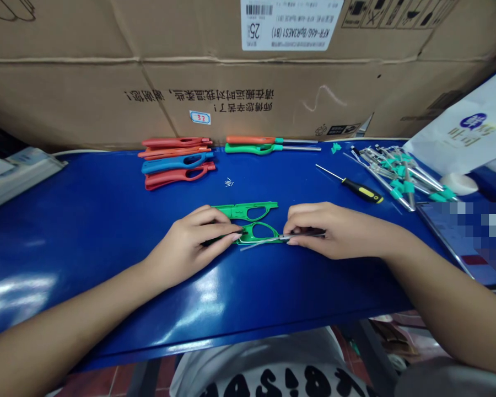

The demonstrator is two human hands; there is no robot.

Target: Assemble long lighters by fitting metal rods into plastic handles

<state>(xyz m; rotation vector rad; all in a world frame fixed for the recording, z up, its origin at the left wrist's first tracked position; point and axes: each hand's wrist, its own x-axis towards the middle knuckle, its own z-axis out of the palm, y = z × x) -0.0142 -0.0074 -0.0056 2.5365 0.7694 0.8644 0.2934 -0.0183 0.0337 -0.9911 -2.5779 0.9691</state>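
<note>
Two green handle halves of a long-reach lighter lie in the middle of the blue table. The far green half (232, 212) is on its own behind my fingers. At the near green half (245, 237), my left hand (192, 242) is closed, thumb and fingers pinching a small black part that is mostly hidden. My right hand (334, 229) is closed around a metal lighter tube (284, 237) at the right end of that half. From the tube a thin clear hose (257, 245) runs left, across the near half's edge.
Several red, orange and blue lighter handles (177, 164) are stacked behind. Two lighters with metal tubes (252, 148) lie beside them. Small screws (228, 182), a screwdriver (361, 190) and a pile of tube assemblies (407, 173) are about. A cardboard box (107, 99) walls the back.
</note>
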